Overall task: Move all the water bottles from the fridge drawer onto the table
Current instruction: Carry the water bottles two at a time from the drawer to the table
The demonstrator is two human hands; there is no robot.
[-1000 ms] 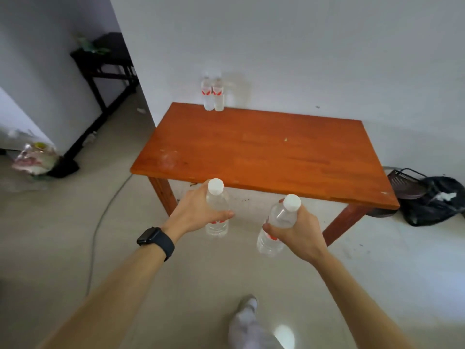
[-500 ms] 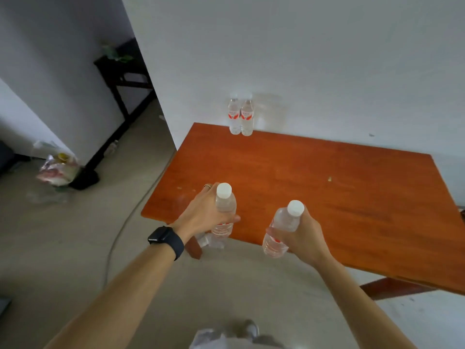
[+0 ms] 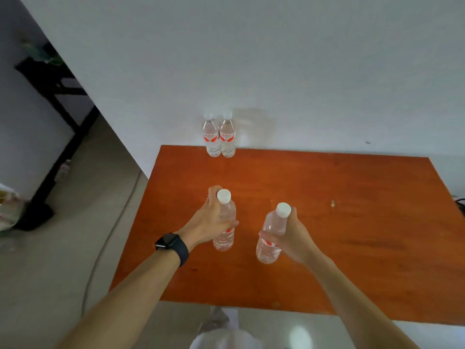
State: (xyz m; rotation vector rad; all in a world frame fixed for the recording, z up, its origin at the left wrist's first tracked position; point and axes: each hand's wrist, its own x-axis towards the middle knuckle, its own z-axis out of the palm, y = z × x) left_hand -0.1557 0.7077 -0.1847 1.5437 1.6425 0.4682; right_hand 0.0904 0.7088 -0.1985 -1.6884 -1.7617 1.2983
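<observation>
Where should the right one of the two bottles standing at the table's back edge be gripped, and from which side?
Probably best to grip the right bottle round its labelled middle, coming from the front or right. It stands upright, with the left bottle close against its left side and the wall just behind.

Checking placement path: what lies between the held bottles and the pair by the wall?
Nothing but bare tabletop, as the head view shows.
</observation>
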